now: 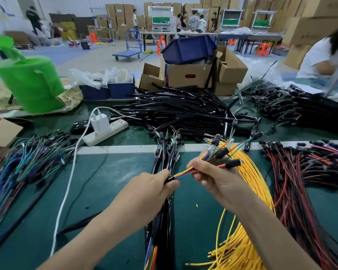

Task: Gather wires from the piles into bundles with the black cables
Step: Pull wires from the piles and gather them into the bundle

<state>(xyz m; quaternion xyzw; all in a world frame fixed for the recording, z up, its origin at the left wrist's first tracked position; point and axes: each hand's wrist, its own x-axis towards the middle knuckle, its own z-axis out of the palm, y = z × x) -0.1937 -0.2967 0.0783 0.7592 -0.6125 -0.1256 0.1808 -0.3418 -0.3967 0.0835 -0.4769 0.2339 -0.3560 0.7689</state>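
**Fig. 1. Bundling station, head view.** Your left hand (154, 189) curls its fingers round the end of a black cable (169, 179). Coloured wires (185, 171) leave this cable toward 2 o'clock. Your right hand (213, 178) pinches these wires between thumb and fingers, and their black connectors (221, 152) fan out beyond the fingertips. Beneath both hands, sheathed bundles (165, 154) lie along the 12-to-6 o'clock line on the green mat (115, 172).

Piles around the hands:
- Yellow wires (250, 184) lie at 4 o'clock, just beside your right forearm.
- Red-and-black wires (293, 182) lie at 3 o'clock.
- Blue and green wires (23, 162) lie at 9 o'clock.
- Loose black cables (183, 110) lie at 12 o'clock.

A white power strip (115, 128) sits at 10 o'clock.
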